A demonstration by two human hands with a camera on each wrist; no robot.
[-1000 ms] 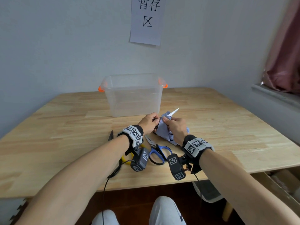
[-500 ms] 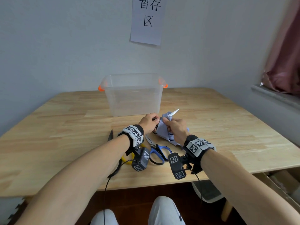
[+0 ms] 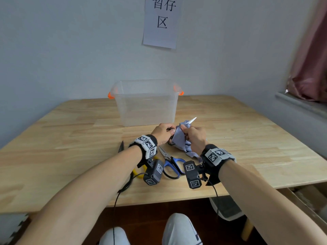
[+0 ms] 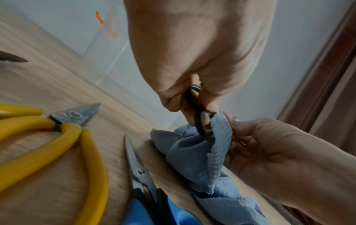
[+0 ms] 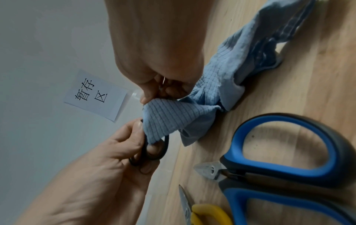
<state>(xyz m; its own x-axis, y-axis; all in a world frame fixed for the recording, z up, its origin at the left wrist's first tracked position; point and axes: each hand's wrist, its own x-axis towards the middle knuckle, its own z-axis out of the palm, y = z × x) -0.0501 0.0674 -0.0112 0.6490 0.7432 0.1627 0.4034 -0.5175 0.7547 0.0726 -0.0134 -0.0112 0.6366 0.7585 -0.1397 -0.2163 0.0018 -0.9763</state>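
Right now, mid-frame in the head view, the left hand (image 3: 163,132) grips the loops of the black scissors (image 3: 192,120) with curled fingers while the right hand (image 3: 194,138) pinches the blue cloth (image 3: 178,141) round their blade, whose tip pokes out to the upper right, above the surface (image 3: 247,138).

Soft daylight, blurred wide-angle edges

- bin (image 3: 146,103) on table (image 3: 247,138), 12 o'clock of cloth (image 3: 178,140)
- large scissors (image 3: 172,165) on table, cloth's 6 o'clock
- pliers (image 3: 138,172) at 7 o'clock, knife (image 3: 120,146) at 9
- sign (image 3: 161,22) on wall (image 3: 70,50) above bin
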